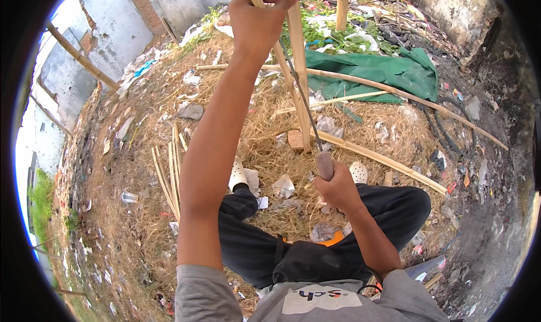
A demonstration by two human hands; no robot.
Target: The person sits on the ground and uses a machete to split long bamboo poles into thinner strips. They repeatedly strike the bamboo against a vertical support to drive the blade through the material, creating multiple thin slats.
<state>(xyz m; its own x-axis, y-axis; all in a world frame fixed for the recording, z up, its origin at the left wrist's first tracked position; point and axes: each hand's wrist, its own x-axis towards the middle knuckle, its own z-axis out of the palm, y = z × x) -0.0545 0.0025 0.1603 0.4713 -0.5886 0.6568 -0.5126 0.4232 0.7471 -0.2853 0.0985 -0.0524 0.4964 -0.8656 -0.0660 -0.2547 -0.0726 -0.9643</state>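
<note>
High in front, my left hand (260, 18) is closed on a split bamboo strip (300, 68). Its two pale halves spread apart at the top and come together near the ground. My right hand (339, 188), lower and between my knees, grips the brown-grey handle (325, 165) of a long knife. The knife's thin dark blade (302, 93) points up and away, lying against or between the bamboo halves; I cannot tell which. Beside the strip's lower end is a reddish-brown block (295, 140).
Bamboo strips (174, 172) lie left of my legs; another bamboo piece (389, 163) lies to the right. A long bamboo pole (451, 114) crosses a green sheet (366, 74). Dry grass and litter cover the ground. A standing pole (342, 6) and walls (115, 34) are farther off.
</note>
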